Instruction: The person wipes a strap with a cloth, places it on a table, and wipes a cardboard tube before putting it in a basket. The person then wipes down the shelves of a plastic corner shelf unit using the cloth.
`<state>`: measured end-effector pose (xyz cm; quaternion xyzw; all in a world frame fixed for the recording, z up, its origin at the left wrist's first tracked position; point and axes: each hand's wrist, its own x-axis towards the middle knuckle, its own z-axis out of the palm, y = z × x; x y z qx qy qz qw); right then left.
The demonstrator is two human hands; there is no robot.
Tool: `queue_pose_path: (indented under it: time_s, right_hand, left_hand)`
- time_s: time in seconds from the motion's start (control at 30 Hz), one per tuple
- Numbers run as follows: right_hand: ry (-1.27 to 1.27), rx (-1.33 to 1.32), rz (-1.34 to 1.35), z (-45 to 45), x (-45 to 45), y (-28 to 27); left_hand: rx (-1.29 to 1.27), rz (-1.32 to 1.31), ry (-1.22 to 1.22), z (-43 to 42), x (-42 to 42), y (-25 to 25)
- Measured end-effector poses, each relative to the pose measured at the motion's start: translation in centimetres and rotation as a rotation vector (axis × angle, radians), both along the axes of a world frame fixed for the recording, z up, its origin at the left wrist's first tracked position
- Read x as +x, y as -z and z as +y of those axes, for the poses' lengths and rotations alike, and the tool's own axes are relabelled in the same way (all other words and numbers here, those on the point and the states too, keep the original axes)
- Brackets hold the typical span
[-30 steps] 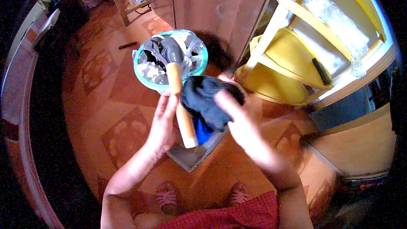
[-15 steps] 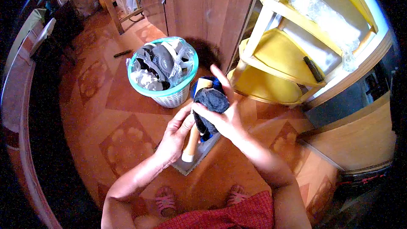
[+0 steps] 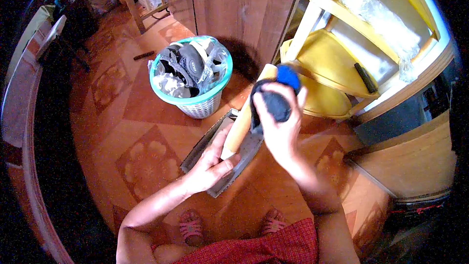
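My left hand (image 3: 215, 164) is closed round the lower end of a pale cylindrical roll (image 3: 242, 127), which tilts up to the right. Bunched black cloth (image 3: 276, 106) is in my right hand (image 3: 284, 117), its fingers curled over it beside the upper part of the roll. A blue part (image 3: 288, 77) shows at the top of the cloth. Below the hands, an open shallow box (image 3: 210, 142) lies on the floor, partly hidden by my left hand and the roll.
A teal-rimmed basket (image 3: 195, 100) with shoes and plastic wrap stands ahead, left of the hands. Yellow corner shelves (image 3: 325, 58) with clear plastic are at the right. A brown cabinet (image 3: 239, 10) stands behind. A dark stick (image 3: 144, 55) lies on the floor.
The roll's upper end and the black cloth have moved up and to the right. My hands have moved apart, and more of the box shows beneath them.
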<state>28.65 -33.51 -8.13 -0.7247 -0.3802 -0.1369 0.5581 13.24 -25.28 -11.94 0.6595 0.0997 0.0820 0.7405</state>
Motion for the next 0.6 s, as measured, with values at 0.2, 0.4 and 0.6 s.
queue_pose_path:
  time_s: [0.2,0.4,0.6]
  right_hand:
    - [-0.297,-0.179,-0.213,-1.3,-3.1,1.1]
    - [0.072,0.051,-0.063,0.3,2.4,-1.7]
    - [-0.071,-0.166,-0.255,-0.6,-0.3,0.0]
  left_hand:
    - [0.177,-0.115,-0.028,0.6,-0.2,0.6]
    - [0.15,-0.063,-0.002,0.6,-0.5,0.1]
    - [0.34,-0.066,-0.055,0.4,0.0,0.0]
